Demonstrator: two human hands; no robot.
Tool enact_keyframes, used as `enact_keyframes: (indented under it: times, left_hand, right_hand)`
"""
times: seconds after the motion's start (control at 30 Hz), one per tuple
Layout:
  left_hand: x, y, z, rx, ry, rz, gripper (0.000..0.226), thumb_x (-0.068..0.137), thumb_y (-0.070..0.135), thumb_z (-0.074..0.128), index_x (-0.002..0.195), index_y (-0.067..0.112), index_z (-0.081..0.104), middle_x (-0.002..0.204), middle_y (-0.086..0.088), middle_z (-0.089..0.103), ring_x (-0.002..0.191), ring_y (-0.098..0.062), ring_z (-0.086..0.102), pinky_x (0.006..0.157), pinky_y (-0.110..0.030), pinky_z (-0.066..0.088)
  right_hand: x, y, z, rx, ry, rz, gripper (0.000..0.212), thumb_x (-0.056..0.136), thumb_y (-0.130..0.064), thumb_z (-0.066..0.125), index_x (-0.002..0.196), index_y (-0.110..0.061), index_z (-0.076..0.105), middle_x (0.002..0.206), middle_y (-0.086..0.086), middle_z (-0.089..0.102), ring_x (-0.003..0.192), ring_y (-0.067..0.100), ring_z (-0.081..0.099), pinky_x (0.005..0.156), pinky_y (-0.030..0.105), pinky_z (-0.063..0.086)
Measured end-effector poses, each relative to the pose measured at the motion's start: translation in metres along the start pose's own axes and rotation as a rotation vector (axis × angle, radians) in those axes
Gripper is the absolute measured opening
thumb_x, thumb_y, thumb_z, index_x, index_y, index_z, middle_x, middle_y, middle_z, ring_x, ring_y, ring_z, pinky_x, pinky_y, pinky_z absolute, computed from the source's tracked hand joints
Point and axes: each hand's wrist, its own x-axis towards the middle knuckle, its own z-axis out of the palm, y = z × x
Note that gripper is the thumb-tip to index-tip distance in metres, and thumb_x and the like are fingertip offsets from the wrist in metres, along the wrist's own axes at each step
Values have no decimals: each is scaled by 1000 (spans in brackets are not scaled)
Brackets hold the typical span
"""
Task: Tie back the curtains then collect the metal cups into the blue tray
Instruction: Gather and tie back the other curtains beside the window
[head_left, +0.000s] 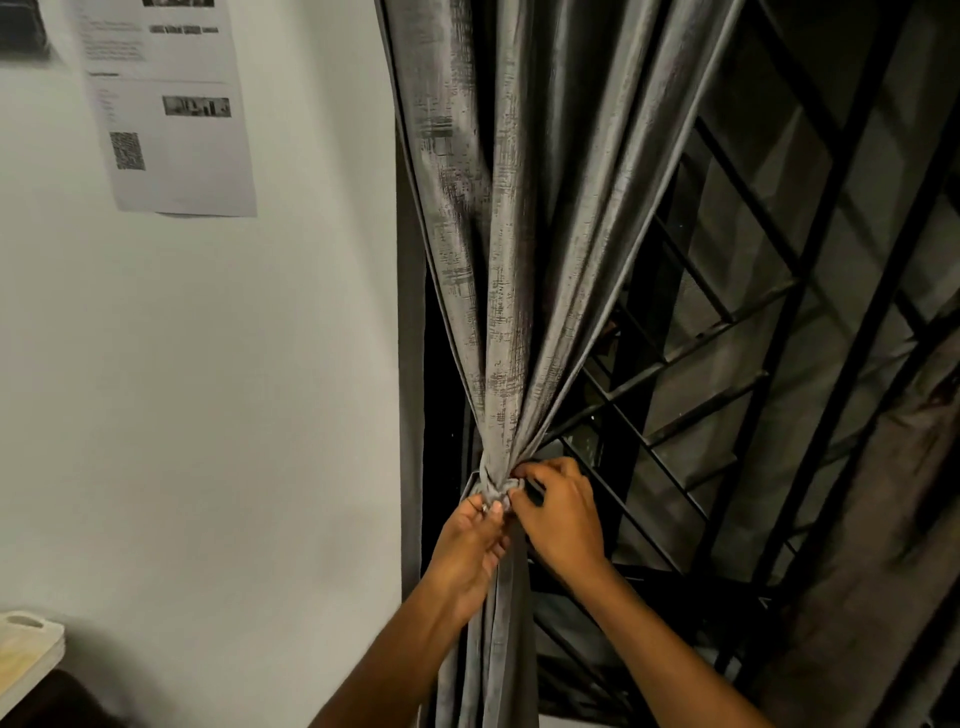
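A grey shiny curtain (498, 249) hangs at the left edge of a dark window and is gathered into a tight bunch low down. A tieback band (488, 486) of the same grey cloth wraps that bunch. My left hand (470, 551) pinches the band from below left, thumb and fingers closed on it. My right hand (563, 514) grips the band's other end from the right, fingers curled over the cloth. Both hands touch at the knot. No metal cups or blue tray are in view.
A black metal window grille (737, 322) fills the right side, with dark glass behind it. A white wall (218, 389) is on the left, with a printed paper sheet (171, 114) taped to it. A pale wooden board (26, 654) shows at the bottom left corner.
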Motion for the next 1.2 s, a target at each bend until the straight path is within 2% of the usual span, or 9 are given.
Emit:
enact_keyframes:
  times: [0.13, 0.27, 0.37, 0.47, 0.57, 0.77, 0.93, 1.07, 1.2]
  left_hand:
    - [0, -1, -1, -9, -38, 37, 18, 100, 0, 44, 107, 6, 59, 83, -1, 73, 72, -6, 68, 66, -17, 54]
    - [-1, -1, -4, 4, -74, 48, 22, 99, 1, 46, 115, 4, 60, 95, -5, 74, 85, -11, 70, 77, -22, 57]
    - [-3, -3, -2, 61, -63, 38, 19, 98, 3, 50, 111, 9, 62, 90, 0, 74, 81, -8, 69, 74, -22, 54]
    - [-4, -2, -2, 78, -7, 44, 18, 97, 3, 53, 108, 9, 66, 87, -2, 74, 76, -9, 65, 70, -23, 48]
    - [-4, -2, -2, 90, 21, 67, 17, 96, 4, 56, 108, 7, 68, 89, -6, 73, 76, -13, 63, 67, -24, 48]
    - [-5, -3, -1, 86, 40, 67, 15, 95, 6, 58, 104, 6, 70, 90, -9, 74, 75, -13, 65, 63, -21, 50]
    - [-4, -3, -1, 12, 45, 32, 15, 96, 2, 54, 101, 6, 67, 84, -4, 72, 72, -10, 63, 62, -20, 48]
    - [0, -2, -3, 23, 38, 50, 16, 97, 3, 53, 104, 3, 67, 89, -7, 73, 78, -14, 65, 65, -21, 51]
    - [2, -3, -8, 72, 41, 83, 15, 96, 2, 55, 104, 2, 68, 91, -10, 73, 80, -15, 68, 67, -20, 54]
  right_hand:
    - [4, 1, -4, -38, -85, -13, 28, 87, -41, 63, 114, -32, 67, 115, 1, 57, 109, 23, 57, 84, 38, 52]
    - [14, 0, -9, 51, -179, -14, 11, 81, -41, 70, 85, -34, 62, 103, 1, 62, 94, 18, 61, 81, 36, 52]
    - [16, 1, -10, 44, -154, -50, 17, 82, -33, 73, 77, -34, 57, 99, -1, 58, 90, 16, 58, 78, 32, 49]
    - [4, -6, -7, -23, 9, -182, 11, 82, -21, 74, 84, -21, 62, 103, -2, 51, 95, 17, 52, 78, 31, 49]
    - [-9, -6, -1, -184, 213, -409, 15, 78, -11, 74, 87, -17, 63, 104, -3, 54, 92, 18, 49, 67, 32, 49]
    - [-16, 6, 3, -314, 375, -611, 16, 76, -13, 73, 91, -16, 68, 108, 1, 65, 92, 21, 51, 65, 33, 48]
    - [-6, 6, -7, -388, 202, -711, 26, 71, -8, 76, 88, -21, 62, 93, -5, 65, 78, 16, 51, 63, 26, 35]
    - [1, -4, -11, -461, 99, -609, 40, 54, -9, 82, 81, -20, 55, 76, -4, 66, 69, 20, 57, 54, 26, 39]
    - [6, -7, -13, -437, 1, -518, 31, 57, -6, 81, 79, -17, 61, 76, 1, 67, 72, 24, 62, 48, 27, 45]
